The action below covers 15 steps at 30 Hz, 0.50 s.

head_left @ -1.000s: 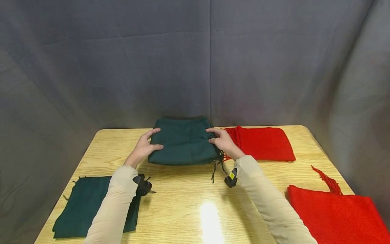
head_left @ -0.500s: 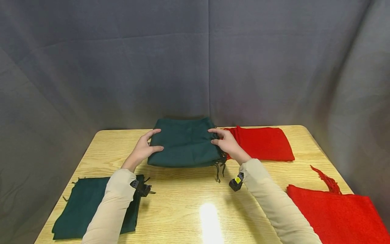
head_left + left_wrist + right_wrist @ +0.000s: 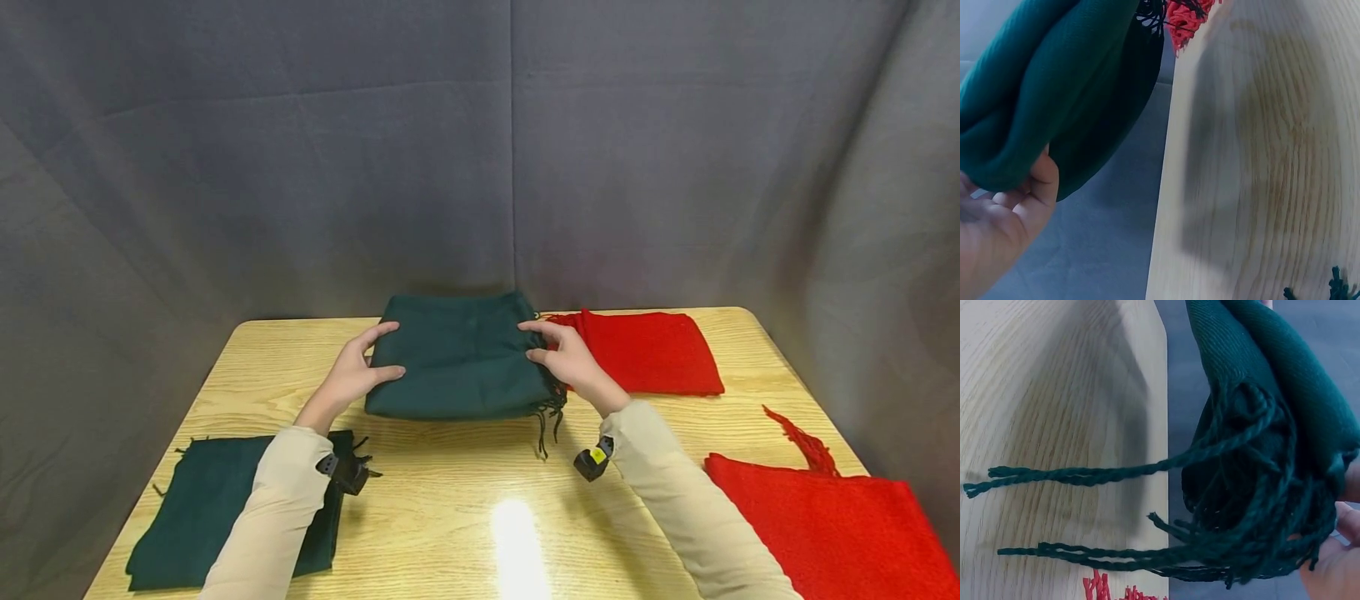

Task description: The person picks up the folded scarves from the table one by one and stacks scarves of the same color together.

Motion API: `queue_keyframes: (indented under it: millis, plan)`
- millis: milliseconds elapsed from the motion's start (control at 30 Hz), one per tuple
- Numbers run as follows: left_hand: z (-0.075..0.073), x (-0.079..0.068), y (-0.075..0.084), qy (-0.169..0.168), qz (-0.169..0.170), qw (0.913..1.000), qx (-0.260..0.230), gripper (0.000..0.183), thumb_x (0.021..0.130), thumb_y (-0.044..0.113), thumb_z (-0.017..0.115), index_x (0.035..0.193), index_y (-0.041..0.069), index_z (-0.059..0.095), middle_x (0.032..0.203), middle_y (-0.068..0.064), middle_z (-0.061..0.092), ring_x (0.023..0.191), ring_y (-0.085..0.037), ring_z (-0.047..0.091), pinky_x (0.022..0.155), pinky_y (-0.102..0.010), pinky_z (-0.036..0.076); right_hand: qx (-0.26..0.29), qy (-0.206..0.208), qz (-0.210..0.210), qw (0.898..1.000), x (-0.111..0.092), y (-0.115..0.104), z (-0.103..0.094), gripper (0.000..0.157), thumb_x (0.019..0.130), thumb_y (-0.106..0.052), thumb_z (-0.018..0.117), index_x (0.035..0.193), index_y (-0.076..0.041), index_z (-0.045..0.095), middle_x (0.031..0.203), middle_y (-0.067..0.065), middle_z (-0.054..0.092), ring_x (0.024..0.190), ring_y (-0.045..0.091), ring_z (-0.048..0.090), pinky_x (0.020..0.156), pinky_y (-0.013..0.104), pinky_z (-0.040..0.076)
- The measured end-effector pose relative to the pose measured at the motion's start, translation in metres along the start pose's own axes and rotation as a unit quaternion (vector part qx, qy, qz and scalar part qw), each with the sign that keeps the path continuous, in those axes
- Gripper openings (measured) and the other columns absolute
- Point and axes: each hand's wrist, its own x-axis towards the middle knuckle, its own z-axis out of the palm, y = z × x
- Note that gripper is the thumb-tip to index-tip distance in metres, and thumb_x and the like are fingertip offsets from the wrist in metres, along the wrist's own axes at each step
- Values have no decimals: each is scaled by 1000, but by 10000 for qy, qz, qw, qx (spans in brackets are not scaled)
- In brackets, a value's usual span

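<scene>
Dark green folded scarf [image 3: 461, 358] is held by both hands, raised over the far part of the counter [image 3: 435, 508], gray curtain [image 3: 337, 183] behind. Left end is gripped by the left hand [image 3: 351, 371]; fingers [image 3: 1043, 178] are curled under the fold, scarf pinched. Fringed right end is gripped by the right hand [image 3: 567, 358], scarf pinched between thumb and fingers, part of that grip hidden by cloth. Dark green fringe [image 3: 1260, 487] is left dangling at that end, in twisted strands. Far red scarf [image 3: 652, 354], folded, is laid on the counter just beside the right hand, its fringe partly covered. Near red scarf [image 3: 832, 525] is placed at near right, one fringe bundle stuck out. Second green scarf [image 3: 202, 508], folded, is placed at near left, partly hidden by the left sleeve [image 3: 270, 517].
</scene>
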Motion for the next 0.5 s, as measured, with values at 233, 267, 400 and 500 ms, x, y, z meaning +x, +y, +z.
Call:
queue_keyframes:
  millis: [233,267,400,500]
  plan:
    - [2,-7,5,-154,-72,9996,-226,69,81,-4,63,141,11,32,139,-18,32,106,-39,54,73,-40,52,-141,46,6,9999,-8,-2,-4,40,85,0,56,125,-6,55,128,12,49,98,26,45,80,34,43]
    - [2,-8,6,-174,-64,9996,-225,69,81,-4,62,141,11,32,139,-17,32,105,-39,54,72,-39,52,-148,44,-21,9999,-10,-3,-4,40,85,0,56,125,-6,55,128,12,49,97,26,45,78,33,43]
    - [2,-13,10,-274,-21,9993,-254,68,81,-4,62,141,10,31,140,-17,31,104,-37,55,71,-39,52,-186,2,-154,9997,-16,-8,-7,40,85,1,56,125,-5,55,130,12,48,98,26,45,77,32,43]
    - [3,-17,15,-312,43,9991,-294,68,81,-5,61,141,10,32,140,-17,30,100,-36,57,69,-39,53,-192,0,-239,9995,-20,-10,-9,41,85,1,56,125,-5,55,130,12,48,99,27,46,77,33,43]
